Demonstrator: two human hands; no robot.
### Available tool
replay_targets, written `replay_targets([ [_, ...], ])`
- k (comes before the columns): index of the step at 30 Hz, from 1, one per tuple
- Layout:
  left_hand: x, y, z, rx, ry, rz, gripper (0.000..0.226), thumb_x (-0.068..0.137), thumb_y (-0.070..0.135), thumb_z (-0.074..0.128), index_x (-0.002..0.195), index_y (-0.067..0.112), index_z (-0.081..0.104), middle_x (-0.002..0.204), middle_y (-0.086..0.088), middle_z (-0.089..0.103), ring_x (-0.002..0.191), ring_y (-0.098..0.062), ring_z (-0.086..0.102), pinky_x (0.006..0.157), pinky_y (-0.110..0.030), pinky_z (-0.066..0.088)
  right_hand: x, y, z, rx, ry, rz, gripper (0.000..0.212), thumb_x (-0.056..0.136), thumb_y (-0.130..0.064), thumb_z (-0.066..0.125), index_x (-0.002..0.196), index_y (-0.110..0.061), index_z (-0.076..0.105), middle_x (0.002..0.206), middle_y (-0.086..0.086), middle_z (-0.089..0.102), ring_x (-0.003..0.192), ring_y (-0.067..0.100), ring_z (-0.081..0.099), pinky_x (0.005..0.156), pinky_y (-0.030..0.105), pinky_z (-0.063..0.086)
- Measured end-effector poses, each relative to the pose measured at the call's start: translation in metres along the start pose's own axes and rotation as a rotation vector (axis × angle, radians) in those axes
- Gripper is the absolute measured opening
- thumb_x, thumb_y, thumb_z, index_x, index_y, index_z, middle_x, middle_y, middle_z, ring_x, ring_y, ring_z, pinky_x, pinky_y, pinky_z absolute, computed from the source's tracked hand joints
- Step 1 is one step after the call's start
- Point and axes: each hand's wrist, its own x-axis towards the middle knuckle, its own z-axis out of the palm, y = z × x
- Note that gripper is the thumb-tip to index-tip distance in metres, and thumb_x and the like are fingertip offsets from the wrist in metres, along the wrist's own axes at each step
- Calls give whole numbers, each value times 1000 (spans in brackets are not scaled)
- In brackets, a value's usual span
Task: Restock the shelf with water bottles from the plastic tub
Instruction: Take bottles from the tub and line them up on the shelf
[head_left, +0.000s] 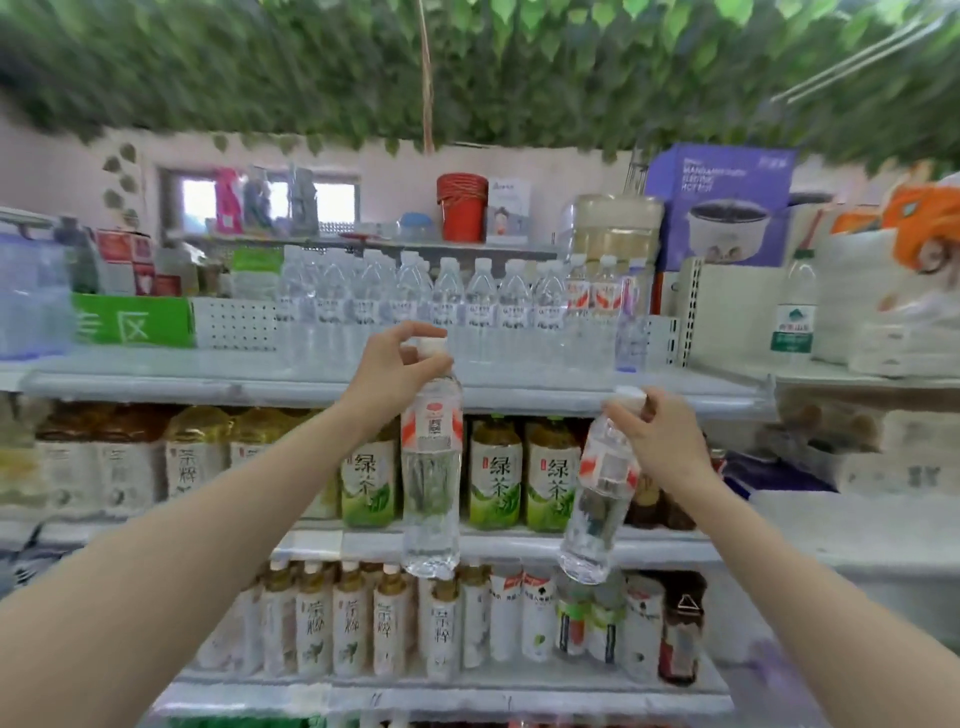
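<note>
The left grip (400, 364) is pinching the cap of a water bottle (431, 483) hanging upright beneath it, across the front edge of the top shelf (208, 387). The right grip (660, 431) is pinching a second water bottle (597, 499) by its cap; it is hanging tilted below that shelf.

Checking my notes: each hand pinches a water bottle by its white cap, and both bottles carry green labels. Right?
Only the labels are wrong. In the head view, the left hand and right hand each pinch a water bottle by its white cap, but the left bottle and right bottle carry red-and-white labels.
</note>
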Motion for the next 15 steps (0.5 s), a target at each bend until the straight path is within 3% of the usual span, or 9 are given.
replay_targets([
  [3, 14, 19, -3, -8, 42, 22, 25, 87, 15, 64, 111, 20, 61, 89, -9, 70, 79, -16, 66, 69, -21, 52, 36, -11, -11, 4, -14, -59, 30, 86, -43, 62, 83, -13, 60, 72, 3, 61, 66, 18, 56, 58, 30, 40],
  [8, 41, 36, -1, -40, 137, 42, 29, 85, 13, 66, 112, 21, 60, 88, 2, 68, 81, -9, 66, 67, -24, 52, 74, -35, -20, 63, 4, -162, 32, 87, -35, 62, 62, -21, 47, 58, -5, 46, 54, 11, 43, 54, 27, 31],
  [12, 62, 44, 7, -70, 163, 61, 28, 84, 10, 67, 109, 21, 61, 89, -2, 69, 84, -14, 66, 73, -31, 54, 99, -47, -20, 54, 4, -155, 33, 86, -40, 62, 62, -24, 46, 58, -7, 45, 54, 8, 43, 54, 26, 31],
  [15, 79, 49, 12, -85, 165, 93, 29, 83, 10, 68, 111, 17, 62, 90, -3, 68, 82, -13, 65, 72, -29, 55, 118, -53, -18, 62, 6, -171, 33, 84, -40, 63, 62, -23, 47, 59, -7, 47, 54, 10, 44, 58, 28, 35],
])
